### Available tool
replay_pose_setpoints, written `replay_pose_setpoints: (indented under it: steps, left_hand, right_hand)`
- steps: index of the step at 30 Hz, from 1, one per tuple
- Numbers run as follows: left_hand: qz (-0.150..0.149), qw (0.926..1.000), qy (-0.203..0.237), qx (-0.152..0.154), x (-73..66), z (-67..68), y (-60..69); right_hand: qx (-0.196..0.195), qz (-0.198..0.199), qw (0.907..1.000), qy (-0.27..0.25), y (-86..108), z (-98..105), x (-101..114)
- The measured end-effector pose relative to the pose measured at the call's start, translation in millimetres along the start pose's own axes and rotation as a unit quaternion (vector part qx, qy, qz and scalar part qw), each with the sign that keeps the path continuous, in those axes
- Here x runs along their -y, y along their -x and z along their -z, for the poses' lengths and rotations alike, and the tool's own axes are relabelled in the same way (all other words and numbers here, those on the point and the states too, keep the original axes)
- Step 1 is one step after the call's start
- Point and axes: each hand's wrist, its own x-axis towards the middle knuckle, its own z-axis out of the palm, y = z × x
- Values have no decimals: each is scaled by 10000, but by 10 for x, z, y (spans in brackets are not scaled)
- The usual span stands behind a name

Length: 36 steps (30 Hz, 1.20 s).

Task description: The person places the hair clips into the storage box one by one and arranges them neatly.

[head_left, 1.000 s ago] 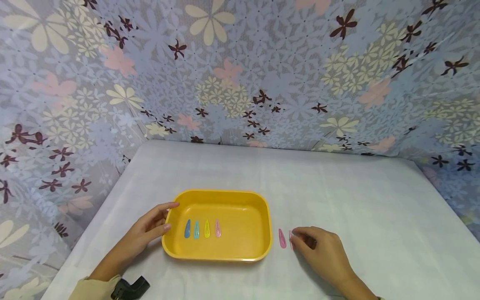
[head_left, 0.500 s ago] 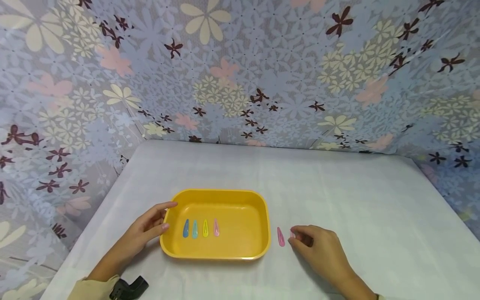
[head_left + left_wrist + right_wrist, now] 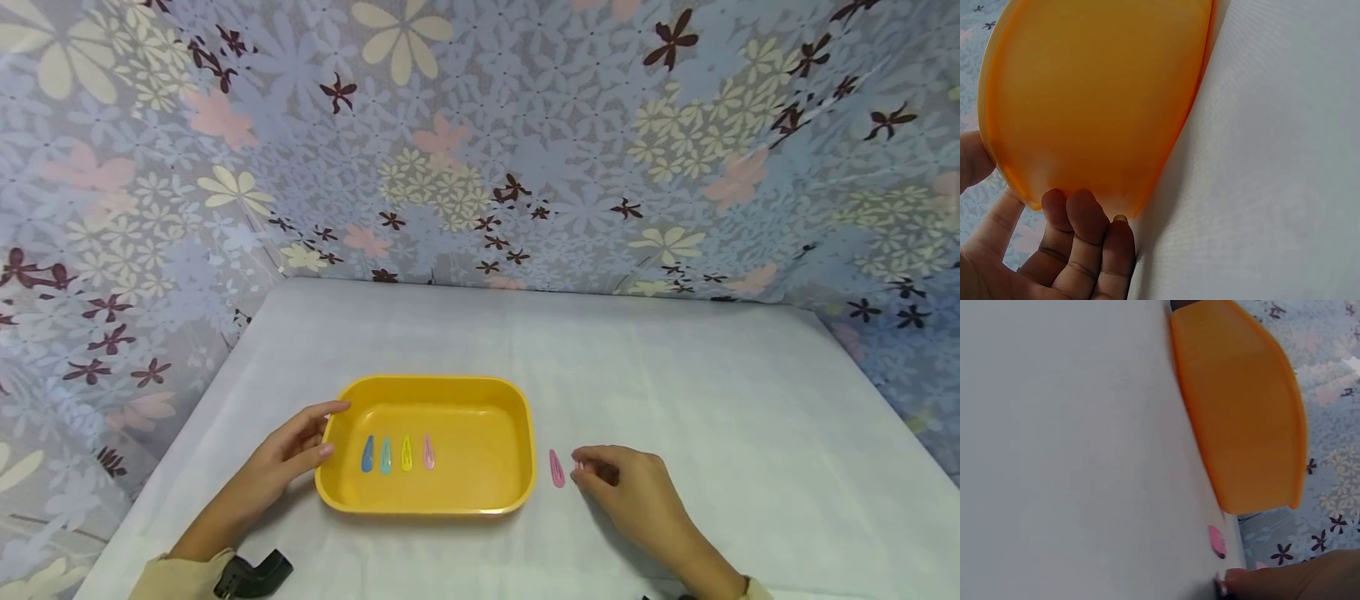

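Blue, light blue, yellow and pink hair clips [image 3: 428,452] lie in a row inside the yellow tray [image 3: 480,507]. My left hand [image 3: 273,467] grips the tray's left end, thumb and fingers around its wall [image 3: 1085,150]. To the right of the tray, a darker pink clip [image 3: 557,468] rests on the white cloth, seen also in the right wrist view as a pink clip [image 3: 1217,541]. Just right of it, my right hand [image 3: 637,492] pinches another small pink clip [image 3: 578,467] between thumb and forefinger, mostly hidden by the fingertips.
White cloth [image 3: 712,400] covers the table around the tray. Floral fabric [image 3: 480,150] hangs behind the table and along its left side. A black device [image 3: 253,575] is on my left wrist.
The pink clip at my right hand, earlier showing more of its length beside the fingers, is now mostly covered by the fingertips. The whole head view has shifted slightly; the tray clips keep their places.
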Motion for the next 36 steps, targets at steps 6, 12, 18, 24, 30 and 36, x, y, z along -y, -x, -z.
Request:
replay_pose_setpoints:
  steps: [6,12,18,24,30,36]
  left_hand:
    - [30,10000,-61,-50,-12,2,9]
    - [-13,10000,-71,-54,-32,6,-17]
    - [-59,9999,-60,-70,-33,14,-18]
    - [-73,10000,-6,-11,-7,-3,12]
    - [-91,10000,9,0,-22,2,-7]
    - [18,9999,-146,-77,-4,-3,22]
  right_hand:
    - [258,4,9995,-185,-1,48,-3]
    - [337,139,9992,-157,-26,84,-16]
    - [431,173,9984,-316,-17,101,-26]
    - [636,100,9969,-442,18,92,-48]
    - [622,126,9966,-529,0,87,-44]
    - [534,138,9968,-573,37,46,-60]
